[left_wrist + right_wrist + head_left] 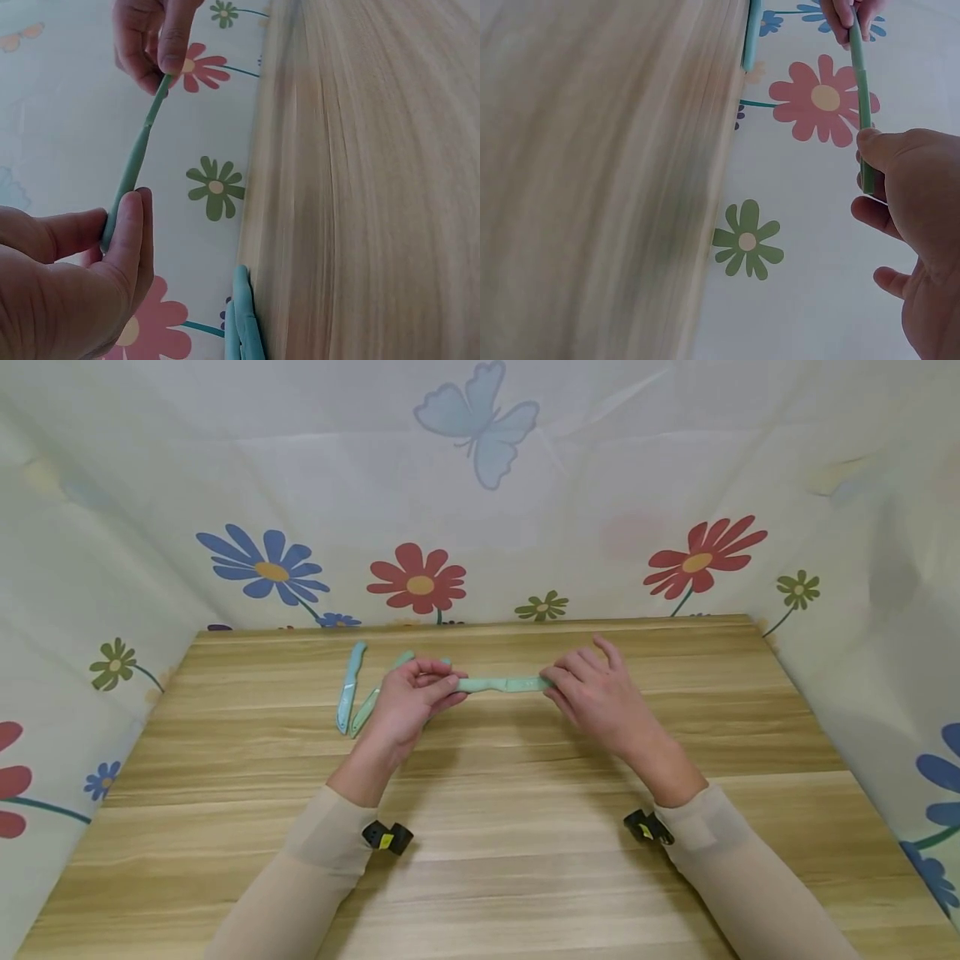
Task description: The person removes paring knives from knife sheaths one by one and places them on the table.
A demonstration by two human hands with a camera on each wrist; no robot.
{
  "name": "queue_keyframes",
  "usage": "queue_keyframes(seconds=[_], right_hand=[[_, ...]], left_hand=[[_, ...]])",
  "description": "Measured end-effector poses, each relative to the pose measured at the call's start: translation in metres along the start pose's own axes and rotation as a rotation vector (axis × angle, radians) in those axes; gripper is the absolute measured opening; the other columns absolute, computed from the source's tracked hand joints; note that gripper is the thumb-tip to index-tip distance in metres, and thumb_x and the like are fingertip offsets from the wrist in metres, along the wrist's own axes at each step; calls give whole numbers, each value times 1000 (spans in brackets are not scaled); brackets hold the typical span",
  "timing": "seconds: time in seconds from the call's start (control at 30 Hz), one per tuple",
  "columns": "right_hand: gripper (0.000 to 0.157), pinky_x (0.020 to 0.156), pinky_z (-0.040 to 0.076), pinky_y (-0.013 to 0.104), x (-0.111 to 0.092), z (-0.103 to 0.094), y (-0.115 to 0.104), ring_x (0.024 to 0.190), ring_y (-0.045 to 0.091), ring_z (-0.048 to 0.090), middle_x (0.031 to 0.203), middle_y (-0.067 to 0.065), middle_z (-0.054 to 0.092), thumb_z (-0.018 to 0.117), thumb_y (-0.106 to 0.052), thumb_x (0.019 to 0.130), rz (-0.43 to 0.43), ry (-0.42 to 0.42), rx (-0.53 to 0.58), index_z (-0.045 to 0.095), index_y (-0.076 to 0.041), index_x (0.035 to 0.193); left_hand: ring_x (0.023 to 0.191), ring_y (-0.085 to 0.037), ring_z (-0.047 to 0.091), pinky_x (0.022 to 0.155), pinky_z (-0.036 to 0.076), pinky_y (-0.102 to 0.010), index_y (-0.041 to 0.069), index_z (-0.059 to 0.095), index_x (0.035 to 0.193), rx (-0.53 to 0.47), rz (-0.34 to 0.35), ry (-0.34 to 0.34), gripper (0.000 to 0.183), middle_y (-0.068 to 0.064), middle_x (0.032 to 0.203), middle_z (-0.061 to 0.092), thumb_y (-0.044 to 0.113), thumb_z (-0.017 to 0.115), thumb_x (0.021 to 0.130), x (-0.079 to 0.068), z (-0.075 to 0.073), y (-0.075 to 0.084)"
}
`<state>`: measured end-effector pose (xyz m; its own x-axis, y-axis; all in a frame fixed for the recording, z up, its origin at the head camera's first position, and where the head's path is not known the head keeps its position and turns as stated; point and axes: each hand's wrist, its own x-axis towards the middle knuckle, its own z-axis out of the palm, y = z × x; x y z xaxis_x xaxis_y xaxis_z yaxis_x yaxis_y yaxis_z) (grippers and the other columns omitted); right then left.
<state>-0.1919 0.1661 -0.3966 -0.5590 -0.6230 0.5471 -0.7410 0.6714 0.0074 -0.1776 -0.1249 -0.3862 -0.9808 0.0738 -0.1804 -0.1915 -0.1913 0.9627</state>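
Note:
A light green paring knife [491, 684] in a matching green sheath is held level above the table, between both hands. My left hand [405, 702] pinches the handle end with thumb and fingers. At the other end, the thumb and fingers of my right hand [600, 700] pinch the sheathed blade [864, 105]. The left wrist view shows handle and sheath in one line, with a step where they meet. Left of my left hand lie a blue sheathed knife [350, 689] and a green one [365, 712], partly hidden by that hand. Another bluish piece [446, 661] shows just behind the fingers.
The wood-grain table [510, 860] reaches back to a white curtain [315, 485] printed with flowers and a butterfly. Similar curtain hangs along both sides. A small black camera [387, 837] sits on the left wrist and another [648, 828] on the right.

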Motion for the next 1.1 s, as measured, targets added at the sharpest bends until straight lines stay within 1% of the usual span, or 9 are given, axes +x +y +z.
queue_keyframes(seconds=[0.17, 0.23, 0.33, 0.43, 0.5, 0.57, 0.63, 0.8, 1.1], right_hand=[[20, 116, 32, 67, -1, 0, -2, 108, 34, 64, 107, 9, 71, 77, -18, 99, 8, -17, 3, 75, -5, 114], [20, 116, 33, 67, -1, 1, -2, 107, 35, 64, 107, 9, 71, 78, -18, 99, 7, -11, 2, 75, -5, 114], [20, 115, 34, 68, 0, 1, -1, 107, 35, 64, 107, 9, 71, 79, -17, 98, 5, 0, -1, 75, -5, 114], [21, 115, 34, 67, 1, 1, -1, 106, 35, 64, 107, 9, 71, 79, -17, 98, 3, 1, -6, 75, -5, 114], [21, 115, 34, 67, 1, 1, -2, 106, 35, 64, 107, 9, 71, 79, -18, 98, 2, -1, -8, 75, -5, 114], [21, 115, 34, 67, 1, 1, -2, 106, 34, 63, 107, 9, 71, 79, -18, 98, 0, -2, -13, 75, -5, 114], [21, 115, 34, 67, 1, 0, -2, 105, 35, 63, 107, 10, 71, 79, -18, 98, -4, 4, -18, 75, -5, 114], [22, 113, 36, 68, 1, -1, -4, 104, 36, 63, 106, 11, 71, 80, -18, 97, -15, 24, -23, 75, -4, 113], [21, 114, 35, 67, 1, 0, -7, 103, 34, 64, 106, 9, 71, 79, -18, 98, -20, 30, -18, 75, -5, 113]], left_hand=[[109, -26, 72, 94, 59, -36, -8, 57, 126, 47, 23, -12, 24, -25, 127, 67, -1, 65, 104, 1, -2, -3], [112, -27, 70, 95, 59, -36, -3, 60, 128, 146, 60, -8, 27, -21, 128, 66, 5, 69, 104, 0, -3, -3], [121, -30, 65, 103, 55, -43, 4, 63, 136, 435, 192, -6, 40, -14, 135, 65, 19, 76, 101, -3, -4, -2], [131, -31, 57, 111, 46, -49, 10, 63, 143, 823, 402, 9, 55, -8, 141, 62, 28, 83, 95, -6, -1, -1], [134, -33, 53, 114, 40, -53, 10, 63, 145, 1034, 549, 13, 61, -10, 144, 60, 29, 86, 92, -8, 4, -1], [134, -35, 52, 114, 39, -55, 10, 64, 143, 1189, 667, 11, 61, -12, 144, 59, 30, 88, 91, -10, 8, -2], [133, -38, 51, 114, 39, -56, 11, 65, 142, 1299, 752, 6, 59, -14, 144, 58, 31, 87, 91, -11, 10, -3], [131, -37, 52, 113, 41, -55, 10, 67, 138, 1400, 852, 10, 51, -15, 141, 60, 29, 85, 93, -13, 15, -7], [121, -33, 57, 102, 51, -47, 11, 72, 133, 1490, 888, 9, 42, -11, 130, 65, 24, 83, 95, -15, 18, -11]])
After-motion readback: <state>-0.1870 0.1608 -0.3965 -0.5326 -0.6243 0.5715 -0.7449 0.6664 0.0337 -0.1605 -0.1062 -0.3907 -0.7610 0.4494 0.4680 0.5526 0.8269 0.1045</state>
